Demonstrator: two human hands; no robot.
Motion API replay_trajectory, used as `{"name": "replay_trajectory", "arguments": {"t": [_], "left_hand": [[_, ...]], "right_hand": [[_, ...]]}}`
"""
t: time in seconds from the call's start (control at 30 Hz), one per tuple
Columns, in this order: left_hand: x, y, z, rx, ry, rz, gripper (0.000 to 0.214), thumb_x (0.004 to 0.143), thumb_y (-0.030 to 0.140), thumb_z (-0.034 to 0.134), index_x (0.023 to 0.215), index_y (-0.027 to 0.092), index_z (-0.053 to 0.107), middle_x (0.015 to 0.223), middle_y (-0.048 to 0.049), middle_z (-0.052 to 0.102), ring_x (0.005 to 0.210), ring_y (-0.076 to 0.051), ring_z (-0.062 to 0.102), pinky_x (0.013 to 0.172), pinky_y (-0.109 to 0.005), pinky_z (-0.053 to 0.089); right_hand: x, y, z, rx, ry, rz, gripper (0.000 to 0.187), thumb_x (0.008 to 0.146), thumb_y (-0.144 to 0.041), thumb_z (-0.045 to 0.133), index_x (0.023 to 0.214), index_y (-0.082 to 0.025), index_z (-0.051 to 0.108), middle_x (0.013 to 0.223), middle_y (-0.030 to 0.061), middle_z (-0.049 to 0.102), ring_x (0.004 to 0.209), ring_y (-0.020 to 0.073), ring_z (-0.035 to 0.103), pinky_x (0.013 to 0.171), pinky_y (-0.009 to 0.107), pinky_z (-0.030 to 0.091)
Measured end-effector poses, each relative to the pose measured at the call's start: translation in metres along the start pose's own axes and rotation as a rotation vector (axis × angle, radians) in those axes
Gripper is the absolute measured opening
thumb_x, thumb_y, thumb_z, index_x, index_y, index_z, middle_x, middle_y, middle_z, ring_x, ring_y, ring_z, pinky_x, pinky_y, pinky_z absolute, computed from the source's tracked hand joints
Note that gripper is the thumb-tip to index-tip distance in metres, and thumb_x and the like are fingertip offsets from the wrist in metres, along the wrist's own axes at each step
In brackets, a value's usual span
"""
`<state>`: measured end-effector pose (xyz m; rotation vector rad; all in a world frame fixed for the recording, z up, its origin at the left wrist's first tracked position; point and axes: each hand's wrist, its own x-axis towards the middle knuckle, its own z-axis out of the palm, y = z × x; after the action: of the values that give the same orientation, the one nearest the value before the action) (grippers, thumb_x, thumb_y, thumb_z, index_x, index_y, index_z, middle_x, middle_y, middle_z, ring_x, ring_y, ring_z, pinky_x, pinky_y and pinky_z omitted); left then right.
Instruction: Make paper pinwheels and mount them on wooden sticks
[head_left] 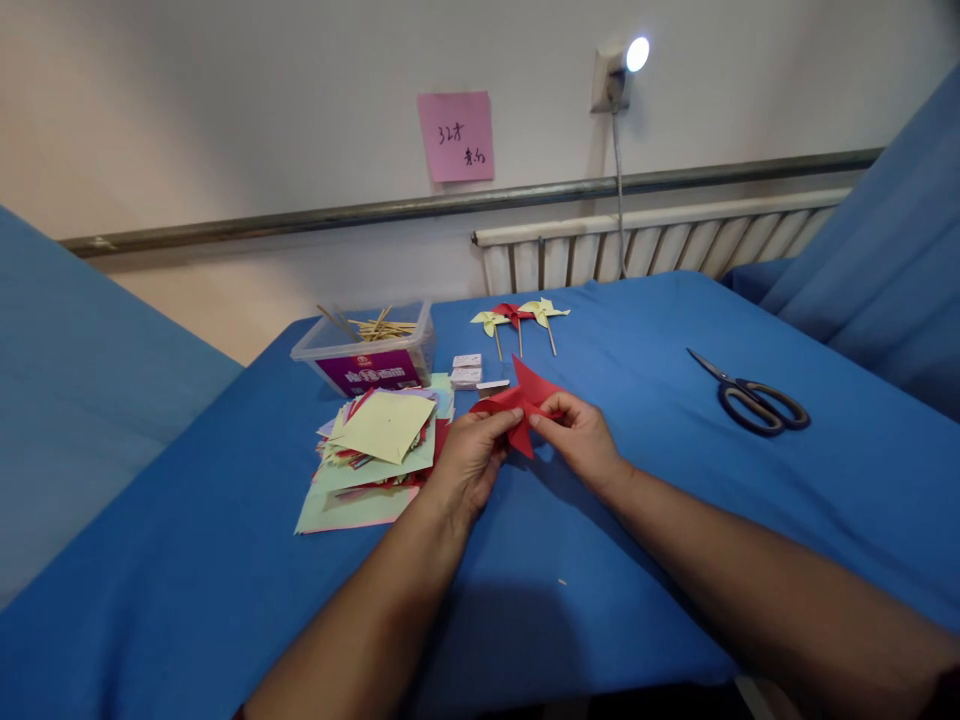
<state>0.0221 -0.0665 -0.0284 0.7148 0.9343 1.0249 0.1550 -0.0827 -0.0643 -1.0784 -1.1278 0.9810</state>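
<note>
A red paper pinwheel (pixel 529 382), its corners partly folded in, is held up between my two hands just above the blue cloth. My left hand (pixel 474 455) pinches it from the left, thumb near its middle. From the right, my right hand (pixel 583 435) grips a folded edge between thumb and fingers. Just behind the paper lie an open small box (pixel 493 388) and small white boxes (pixel 466 372). Further back, two pale yellow pinwheels and a red finished pinwheel (pixel 513 313) lie on wooden sticks.
Left of my hands, a stack of coloured paper squares (pixel 386 425) lies before a clear plastic tub (pixel 426 340) of wooden sticks. Black-handled scissors (pixel 750 395) rest on the blue tablecloth (pixel 645 600) at right. Behind are a radiator (pixel 667 240) and a lit plug-in lamp (pixel 637 54).
</note>
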Motion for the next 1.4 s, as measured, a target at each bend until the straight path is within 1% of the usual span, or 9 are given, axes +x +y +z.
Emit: {"name": "replay_trajectory", "arguments": {"t": [0.2, 0.3, 0.43, 0.63, 0.83, 1.23, 1.4], "left_hand": [[-0.0005, 0.0006, -0.0006, -0.001, -0.008, -0.032, 0.017, 0.056, 0.015, 0.082, 0.068, 0.01, 0.07, 0.062, -0.0036, 0.068, 0.056, -0.011, 0.061, 0.057, -0.022, 0.047], [-0.0008, 0.0009, -0.0001, 0.002, -0.006, -0.033, 0.018, 0.057, 0.014, 0.082, 0.07, 0.01, 0.071, 0.063, -0.0042, 0.069, 0.057, -0.012, 0.061, 0.059, -0.022, 0.048], [-0.0017, 0.0014, 0.0014, 0.002, 0.004, -0.03, 0.02, 0.056, 0.014, 0.082, 0.072, 0.011, 0.071, 0.063, -0.0036, 0.069, 0.055, -0.012, 0.061, 0.059, -0.023, 0.048], [-0.0011, 0.001, 0.0017, -0.002, 0.015, -0.031, 0.022, 0.056, 0.013, 0.082, 0.074, 0.01, 0.071, 0.065, -0.0046, 0.07, 0.057, -0.012, 0.062, 0.059, -0.023, 0.049], [0.0002, 0.0005, 0.0004, -0.005, 0.019, -0.035, 0.022, 0.055, 0.014, 0.083, 0.073, 0.01, 0.071, 0.066, -0.0057, 0.071, 0.058, -0.014, 0.063, 0.059, -0.024, 0.05], [0.0016, 0.0, -0.0009, 0.019, 0.014, -0.031, 0.018, 0.055, 0.015, 0.082, 0.068, 0.01, 0.071, 0.064, -0.0058, 0.07, 0.058, -0.013, 0.062, 0.058, -0.022, 0.048], [0.0018, -0.0016, 0.0008, 0.065, 0.036, 0.003, 0.014, 0.057, 0.017, 0.079, 0.06, 0.011, 0.067, 0.057, -0.0031, 0.065, 0.051, -0.011, 0.057, 0.052, -0.022, 0.043]], "right_hand": [[-0.0005, -0.0017, 0.0002, -0.035, 0.001, -0.012, 0.025, 0.07, -0.039, 0.068, 0.063, -0.02, 0.054, 0.06, -0.0026, 0.055, 0.056, 0.0113, 0.047, 0.056, 0.026, 0.039], [-0.0004, -0.002, 0.0011, -0.05, 0.005, -0.007, 0.025, 0.07, -0.04, 0.067, 0.062, -0.02, 0.053, 0.059, -0.0027, 0.054, 0.055, 0.0115, 0.047, 0.055, 0.026, 0.039], [0.0003, -0.0011, 0.0015, -0.067, 0.016, -0.004, 0.024, 0.069, -0.038, 0.067, 0.062, -0.02, 0.053, 0.061, -0.0025, 0.055, 0.056, 0.0116, 0.048, 0.058, 0.026, 0.04], [-0.0001, -0.0001, 0.0016, -0.05, 0.009, 0.003, 0.022, 0.07, -0.036, 0.066, 0.062, -0.02, 0.054, 0.061, -0.0028, 0.055, 0.056, 0.0113, 0.048, 0.058, 0.026, 0.04], [-0.0006, -0.0004, 0.0016, -0.074, 0.01, -0.006, 0.022, 0.071, -0.037, 0.066, 0.062, -0.02, 0.054, 0.06, -0.0028, 0.055, 0.056, 0.0115, 0.048, 0.057, 0.026, 0.04], [-0.001, 0.0005, 0.0018, -0.066, 0.01, -0.017, 0.024, 0.071, -0.039, 0.067, 0.062, -0.02, 0.055, 0.061, -0.0023, 0.056, 0.056, 0.0115, 0.049, 0.057, 0.026, 0.041], [-0.0023, 0.0007, 0.0029, -0.068, 0.002, -0.022, 0.025, 0.072, -0.039, 0.067, 0.062, -0.02, 0.055, 0.062, -0.002, 0.057, 0.056, 0.0117, 0.05, 0.058, 0.026, 0.041]]}}
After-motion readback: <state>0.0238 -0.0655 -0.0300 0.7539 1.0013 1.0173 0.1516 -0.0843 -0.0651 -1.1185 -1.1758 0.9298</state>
